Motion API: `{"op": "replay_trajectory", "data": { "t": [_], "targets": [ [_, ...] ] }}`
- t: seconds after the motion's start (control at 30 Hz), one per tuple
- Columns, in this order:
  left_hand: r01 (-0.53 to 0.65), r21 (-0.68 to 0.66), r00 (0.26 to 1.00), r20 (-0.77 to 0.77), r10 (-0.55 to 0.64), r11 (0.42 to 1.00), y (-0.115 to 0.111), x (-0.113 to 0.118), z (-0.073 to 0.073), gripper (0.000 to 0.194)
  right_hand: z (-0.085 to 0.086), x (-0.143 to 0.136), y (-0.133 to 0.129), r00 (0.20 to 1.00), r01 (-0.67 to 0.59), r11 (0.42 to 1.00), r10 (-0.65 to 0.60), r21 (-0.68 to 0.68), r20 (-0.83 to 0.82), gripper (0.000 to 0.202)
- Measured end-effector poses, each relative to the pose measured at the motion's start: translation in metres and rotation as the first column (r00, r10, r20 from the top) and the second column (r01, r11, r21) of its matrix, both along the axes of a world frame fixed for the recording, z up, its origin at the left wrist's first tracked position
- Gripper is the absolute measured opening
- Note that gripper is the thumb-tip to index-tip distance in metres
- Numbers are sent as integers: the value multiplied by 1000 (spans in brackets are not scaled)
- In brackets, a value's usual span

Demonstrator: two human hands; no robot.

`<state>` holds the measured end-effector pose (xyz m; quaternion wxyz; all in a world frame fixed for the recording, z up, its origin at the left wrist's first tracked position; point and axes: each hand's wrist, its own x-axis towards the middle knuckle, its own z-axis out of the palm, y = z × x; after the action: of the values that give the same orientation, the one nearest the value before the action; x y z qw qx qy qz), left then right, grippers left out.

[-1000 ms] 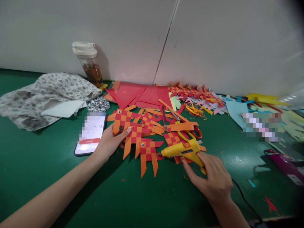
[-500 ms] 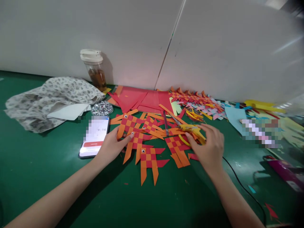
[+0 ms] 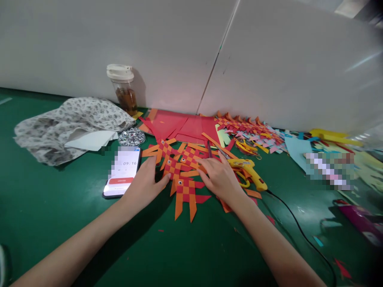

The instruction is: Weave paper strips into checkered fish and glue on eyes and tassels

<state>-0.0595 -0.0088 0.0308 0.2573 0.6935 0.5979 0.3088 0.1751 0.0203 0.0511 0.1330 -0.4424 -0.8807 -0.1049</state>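
Several woven red-and-orange paper fish with stick-on eyes lie bunched before me. The nearest paper fish (image 3: 185,191) lies flat with its strips pointing towards me and to the right. My left hand (image 3: 148,175) is at the left edge of the bunch, its thumb apart from the fingers and touching a paper fish (image 3: 171,166). At the right side, my right hand (image 3: 220,175) reaches over the strips of another paper fish (image 3: 189,155), fingers stretched and thumb apart. Beside it rests a yellow glue gun (image 3: 249,171), untouched. Scissors and a dark thin tool are partly covered by my right hand.
Left of my left hand lies a phone (image 3: 121,171); behind it are a bag of googly eyes (image 3: 131,137) and a patterned cloth (image 3: 74,123). A lidded drink cup (image 3: 125,89) stands by the wall. Red paper sheets (image 3: 173,123) lie behind the fish. The gun's black cord (image 3: 299,223) runs right.
My right hand has left the glue gun and moved left to the paper fish. The fish at the left sit closer together, and my left hand stays beside them.
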Motion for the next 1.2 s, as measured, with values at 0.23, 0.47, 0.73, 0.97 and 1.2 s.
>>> {"op": "replay_trajectory", "data": {
  "t": [0.23,0.47,0.73,0.97,1.2],
  "targets": [
    [76,335,945,-326,40,939,-30,-1,7,67,-4,7,-50,983,-13,996,-3,-85,-186,26],
    [385,112,784,-563,-261,916,-63,4,-20,63,-17,4,-100,990,-53,993,38,-106,-138,35],
    [362,123,785,-575,-231,924,-62,9,-22,61,-16,1,-100,976,-69,993,48,-93,-212,31],
    [354,159,794,-572,-206,922,-60,9,-21,56,-5,-9,-21,999,27,999,-26,42,-20,25],
    [370,193,802,-560,-207,909,-59,7,-20,51,-3,-20,10,966,15,1000,-11,-13,260,40]
  ]
}}
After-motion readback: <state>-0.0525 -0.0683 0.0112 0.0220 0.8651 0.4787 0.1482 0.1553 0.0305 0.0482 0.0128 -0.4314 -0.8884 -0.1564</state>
